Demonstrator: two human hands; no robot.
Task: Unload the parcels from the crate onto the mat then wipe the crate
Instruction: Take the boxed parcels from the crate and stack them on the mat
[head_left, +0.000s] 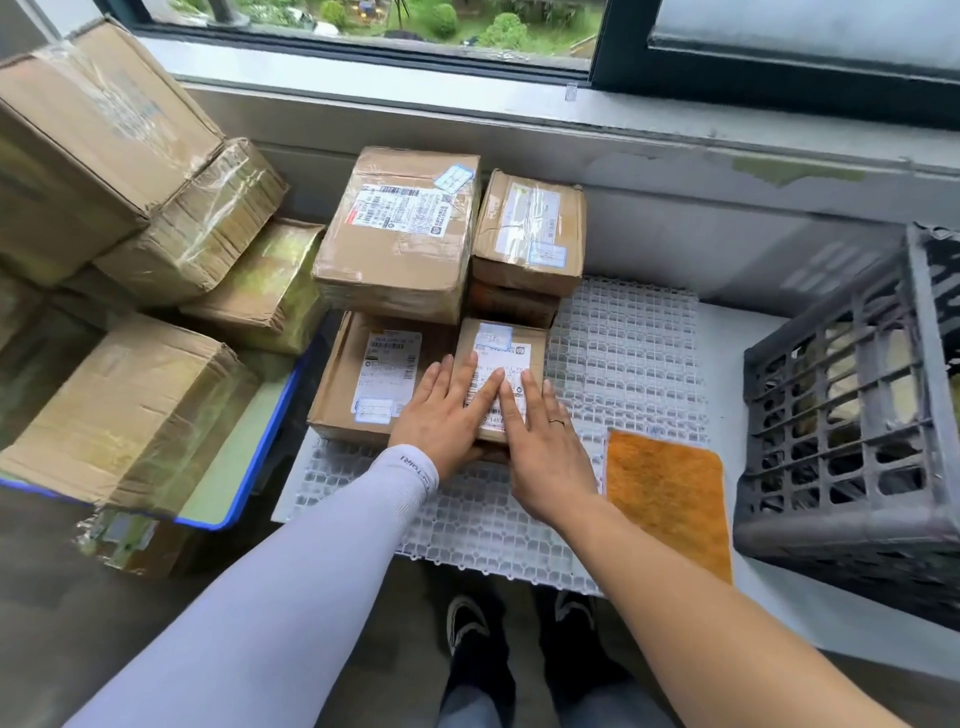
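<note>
Parcels on white mat (623, 353), centre frame: five. I am pressing my left hand (441, 410) and right hand (545, 447), fingers flat, on the small labelled parcel (501, 358). Grey crate (831, 415), right edge, is still holding parcels; wiping is pending, with the orange cloth (665, 493) lying beside it.

Soft, even daylight came in from the window (363, 31) at the top of the view and lit the scene brightly without harsh contrast. Shadows were faint and diffuse, darkest along the floor at the lower left. Clear tape on the stacked cardboard boxes (130, 171) at the left caught pale, streaky glare. The wide-angle lens bent straight lines, so the window sill (675, 130) curved and the edges stretched outward. The centre was fairly sharp; label print stayed too soft to read, and the corners looked slightly smeared.
</note>
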